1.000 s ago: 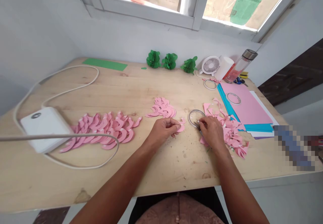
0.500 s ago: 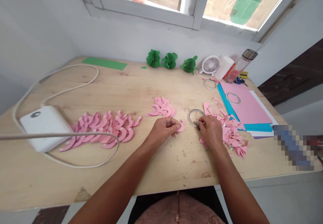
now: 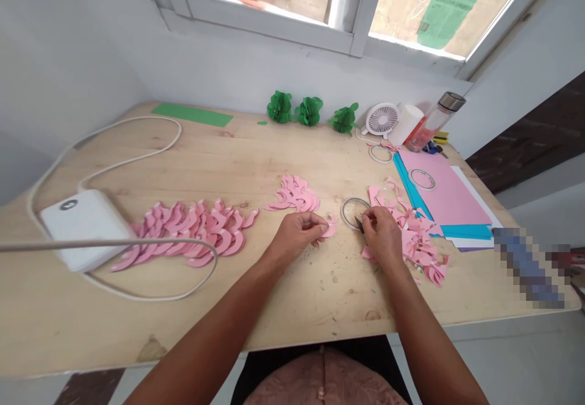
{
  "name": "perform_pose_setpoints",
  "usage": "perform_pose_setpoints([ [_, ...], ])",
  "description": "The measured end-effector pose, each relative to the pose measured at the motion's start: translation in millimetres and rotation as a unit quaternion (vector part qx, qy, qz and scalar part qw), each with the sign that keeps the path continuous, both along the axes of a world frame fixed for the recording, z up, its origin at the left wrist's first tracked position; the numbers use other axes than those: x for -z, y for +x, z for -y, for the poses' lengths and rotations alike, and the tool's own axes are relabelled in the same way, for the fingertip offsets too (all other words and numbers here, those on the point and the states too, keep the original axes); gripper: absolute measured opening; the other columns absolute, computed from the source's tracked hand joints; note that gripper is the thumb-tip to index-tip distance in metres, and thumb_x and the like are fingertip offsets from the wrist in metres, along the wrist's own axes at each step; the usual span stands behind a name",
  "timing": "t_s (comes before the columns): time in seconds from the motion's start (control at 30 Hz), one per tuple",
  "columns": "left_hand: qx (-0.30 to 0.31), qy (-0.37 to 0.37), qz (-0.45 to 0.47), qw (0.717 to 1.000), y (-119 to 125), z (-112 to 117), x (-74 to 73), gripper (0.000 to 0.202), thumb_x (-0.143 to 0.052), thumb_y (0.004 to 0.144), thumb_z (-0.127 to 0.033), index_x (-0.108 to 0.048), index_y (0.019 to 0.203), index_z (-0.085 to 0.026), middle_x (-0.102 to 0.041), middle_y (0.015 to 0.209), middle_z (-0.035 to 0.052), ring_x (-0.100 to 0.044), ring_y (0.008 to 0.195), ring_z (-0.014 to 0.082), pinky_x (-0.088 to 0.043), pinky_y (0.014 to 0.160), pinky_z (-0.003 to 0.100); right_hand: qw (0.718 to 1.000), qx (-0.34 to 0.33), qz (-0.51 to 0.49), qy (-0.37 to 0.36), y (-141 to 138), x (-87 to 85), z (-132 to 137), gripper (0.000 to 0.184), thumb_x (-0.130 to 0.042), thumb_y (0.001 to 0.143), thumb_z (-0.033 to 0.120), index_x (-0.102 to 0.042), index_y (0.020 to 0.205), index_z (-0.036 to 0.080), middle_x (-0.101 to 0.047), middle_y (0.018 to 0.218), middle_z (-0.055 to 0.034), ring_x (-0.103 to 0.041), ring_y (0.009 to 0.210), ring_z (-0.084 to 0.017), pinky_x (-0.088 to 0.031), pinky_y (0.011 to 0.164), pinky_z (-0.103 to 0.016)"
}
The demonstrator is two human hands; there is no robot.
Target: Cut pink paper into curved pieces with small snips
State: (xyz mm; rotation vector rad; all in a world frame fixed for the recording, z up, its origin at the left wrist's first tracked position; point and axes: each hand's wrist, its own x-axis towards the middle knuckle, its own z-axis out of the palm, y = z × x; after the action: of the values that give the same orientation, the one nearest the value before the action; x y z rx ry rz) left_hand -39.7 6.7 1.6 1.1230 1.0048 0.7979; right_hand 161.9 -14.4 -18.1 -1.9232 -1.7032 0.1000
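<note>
White box (image 3: 86, 231) on counter (image 3: 210, 161), left. Pink curls (image 3: 183, 231) heaped just beside it. Small pink stack (image 3: 297, 194) beyond left hand (image 3: 299, 234), which pinches pink piece (image 3: 329, 229) over counter. Tape ring (image 3: 343, 217) between hands. Right hand (image 3: 381, 231) grips dark pointed tool (image 3: 359, 225) near ring. Pink scraps (image 3: 415, 243) beside, then paper sheets (image 3: 457, 195).

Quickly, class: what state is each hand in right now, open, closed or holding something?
Left hand: closed, pinching a curved pink paper piece.
Right hand: closed, holding a dark pointed tool; its exact kind cannot be told.
</note>
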Motion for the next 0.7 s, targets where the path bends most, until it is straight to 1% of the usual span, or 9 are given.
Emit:
perform_pose_setpoints([
  [0.13,0.001,0.000,0.003,1.000,0.2,0.1,0.8,0.014,-0.066,0.064,-0.027,-0.061,0.064,-0.013,-0.058,0.056,0.0010,-0.051,0.049,0.0089,-0.045,0.048,0.021,0.999,0.014,-0.033,0.000,-0.4,0.2,-0.8,0.011,-0.047,0.078,0.023,-0.056,0.075,0.019,-0.059,0.077,-0.0036,-0.052,0.068,-0.016,-0.037,0.063,-0.028],
  [0.3,0.006,-0.003,-0.001,1.000,0.4,0.0,1.1,0.016,-0.066,0.063,-0.028,-0.061,0.064,-0.013,-0.058,0.056,0.0009,-0.051,0.048,0.0088,-0.046,0.048,0.022,0.998,0.012,-0.060,0.021,-2.7,1.3,-1.5,0.013,-0.047,0.077,0.026,-0.056,0.072,0.019,-0.057,0.071,-0.0021,-0.050,0.064,-0.016,-0.037,0.061,-0.028],
  [0.4,-0.001,-0.003,0.004,1.000,0.8,0.0,1.9,0.015,-0.066,0.063,-0.027,-0.061,0.064,-0.013,-0.059,0.056,0.0007,-0.051,0.049,0.0087,-0.045,0.048,0.021,0.991,0.027,-0.124,0.029,-3.2,0.4,-2.4,0.015,-0.048,0.077,0.030,-0.056,0.072,0.019,-0.056,0.068,-0.0011,-0.048,0.060,-0.015,-0.037,0.058,-0.028],
  [0.47,-0.009,-0.003,0.011,1.000,1.5,0.0,2.4,0.014,-0.066,0.063,-0.026,-0.061,0.064,-0.013,-0.059,0.057,0.0009,-0.052,0.050,0.0089,-0.045,0.048,0.020,0.976,0.035,-0.210,0.034,-4.4,-2.7,-2.1,0.016,-0.050,0.076,0.034,-0.056,0.074,0.018,-0.055,0.066,0.0002,-0.046,0.057,-0.014,-0.037,0.055,-0.026],
  [0.57,-0.030,0.011,0.019,0.999,2.6,0.2,2.8,0.014,-0.066,0.064,-0.026,-0.062,0.065,-0.013,-0.060,0.059,0.0012,-0.053,0.052,0.0093,-0.044,0.049,0.020,0.937,0.023,-0.349,0.027,-10.1,-11.5,1.6,0.019,-0.055,0.073,0.037,-0.054,0.074,0.018,-0.053,0.063,0.0020,-0.045,0.055,-0.012,-0.036,0.053,-0.024],
  [0.63,-0.051,0.030,0.014,0.998,2.9,0.4,3.2,0.013,-0.064,0.065,-0.026,-0.062,0.067,-0.013,-0.060,0.061,0.0013,-0.053,0.053,0.0094,-0.045,0.050,0.020,0.910,-0.011,-0.415,-0.019,-17.3,-18.7,6.5,0.019,-0.056,0.072,0.038,-0.055,0.074,0.019,-0.055,0.065,0.0012,-0.048,0.057,-0.013,-0.037,0.053,-0.024],
  [0.7,-0.068,0.055,-0.005,0.996,2.6,0.7,4.0,0.014,-0.063,0.067,-0.027,-0.063,0.069,-0.013,-0.061,0.064,0.0017,-0.054,0.055,0.0099,-0.045,0.052,0.021,0.894,-0.043,-0.439,-0.077,-26.5,-24.8,12.3,0.020,-0.058,0.072,0.038,-0.057,0.074,0.018,-0.060,0.075,-0.0022,-0.050,0.060,-0.014,-0.037,0.051,-0.023],
])
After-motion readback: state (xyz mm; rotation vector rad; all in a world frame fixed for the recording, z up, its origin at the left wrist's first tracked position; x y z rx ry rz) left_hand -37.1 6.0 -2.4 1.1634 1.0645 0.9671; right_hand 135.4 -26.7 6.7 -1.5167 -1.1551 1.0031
